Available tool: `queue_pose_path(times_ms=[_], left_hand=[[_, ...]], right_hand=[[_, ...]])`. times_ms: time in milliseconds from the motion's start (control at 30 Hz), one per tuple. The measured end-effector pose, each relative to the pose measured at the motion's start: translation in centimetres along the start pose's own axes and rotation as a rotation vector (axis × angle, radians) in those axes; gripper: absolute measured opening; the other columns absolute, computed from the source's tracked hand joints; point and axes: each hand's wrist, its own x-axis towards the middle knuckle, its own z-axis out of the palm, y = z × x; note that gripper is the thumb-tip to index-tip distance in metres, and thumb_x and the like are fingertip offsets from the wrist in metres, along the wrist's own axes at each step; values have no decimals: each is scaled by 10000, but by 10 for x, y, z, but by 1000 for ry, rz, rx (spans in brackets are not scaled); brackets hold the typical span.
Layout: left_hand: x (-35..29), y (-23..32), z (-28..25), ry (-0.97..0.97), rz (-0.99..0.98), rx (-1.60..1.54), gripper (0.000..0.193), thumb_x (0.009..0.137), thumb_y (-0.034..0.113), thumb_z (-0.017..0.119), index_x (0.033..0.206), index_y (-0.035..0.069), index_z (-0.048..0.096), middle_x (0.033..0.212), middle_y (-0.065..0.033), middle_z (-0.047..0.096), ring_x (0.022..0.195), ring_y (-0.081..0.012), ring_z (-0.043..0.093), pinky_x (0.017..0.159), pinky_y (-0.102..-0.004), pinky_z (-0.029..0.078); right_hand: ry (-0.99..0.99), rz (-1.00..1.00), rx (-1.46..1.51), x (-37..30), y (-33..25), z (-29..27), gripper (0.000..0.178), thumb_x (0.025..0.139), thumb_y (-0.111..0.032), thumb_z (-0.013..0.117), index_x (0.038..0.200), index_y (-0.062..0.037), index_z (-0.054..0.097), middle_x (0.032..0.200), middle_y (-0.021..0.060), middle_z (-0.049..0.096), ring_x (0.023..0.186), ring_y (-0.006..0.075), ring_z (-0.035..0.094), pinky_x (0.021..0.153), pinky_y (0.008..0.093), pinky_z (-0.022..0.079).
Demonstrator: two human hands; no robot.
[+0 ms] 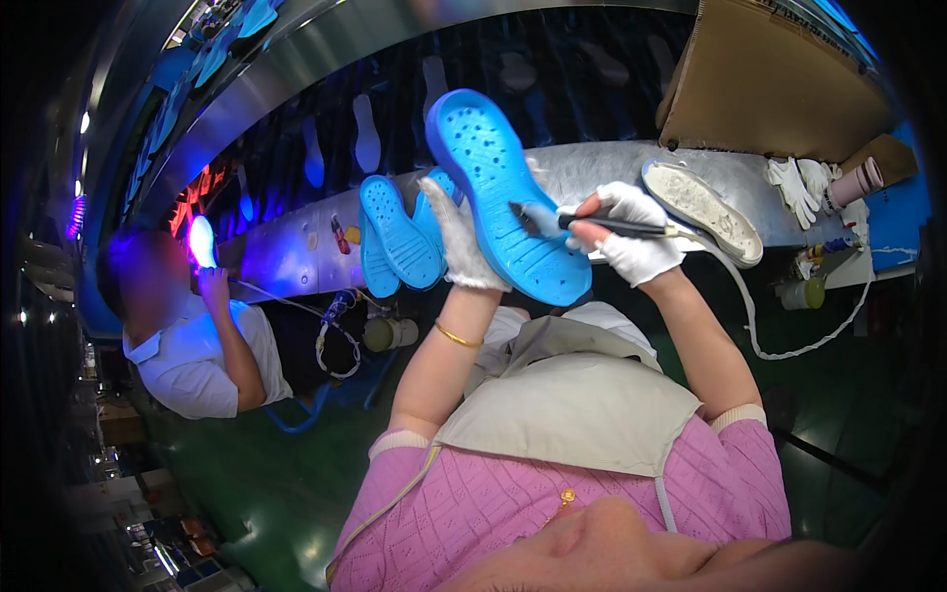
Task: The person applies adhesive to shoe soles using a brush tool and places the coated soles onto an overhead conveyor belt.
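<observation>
My left hand [462,242], in a white glove, grips a large blue shoe sole [483,148] by its left edge and holds it tilted up before me. Holes dot its upper part and grooves cross its lower part. In my gloved right hand [631,232], fingers are closed round a black-handled brush [621,227] with a white cord running off to the right. Its bristles touch or nearly touch the lower half of the sole. More blue soles [404,232] lie on the bench just left of my left hand.
A white sole-shaped tray [705,212] sits on the metal bench at right, beside white gloves [794,192] and a pink roll [856,185]. Behind them stands a cardboard sheet [779,84]. Dark racks with soles line the back. At left a co-worker [212,345] holds a brightly lit sole.
</observation>
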Motion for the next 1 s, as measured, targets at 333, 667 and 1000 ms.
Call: queue_pose_path(times_ms=[333, 667, 1000], left_hand=[[-4, -16, 0, -1, -14, 89, 856, 777, 710, 484, 1289, 28, 416, 1225, -122, 519, 1090, -253, 521, 968, -409, 438], [5, -6, -1, -171, 102, -6, 819, 830, 620, 494, 1364, 19, 339, 1373, -169, 400, 1211, -288, 448, 995, -410, 410], [14, 13, 10, -244, 54, 79, 872, 813, 665, 451, 1403, 45, 290, 1374, -254, 364, 1221, -393, 431, 1046, -513, 336]], right_hand=[[-57, 25, 76, -16, -7, 25, 131, 787, 24, 657, 855, -28, 558, 805, 94, 634, 645, 123, 608, 603, 241, 505], [-70, -21, 123, -15, 12, 40, 112, 791, -13, 656, 867, 2, 576, 774, 95, 635, 671, 141, 624, 630, 258, 511], [-137, -204, -56, -1, 13, 19, 125, 739, 10, 692, 813, -26, 597, 777, 74, 630, 698, 125, 612, 666, 253, 497]])
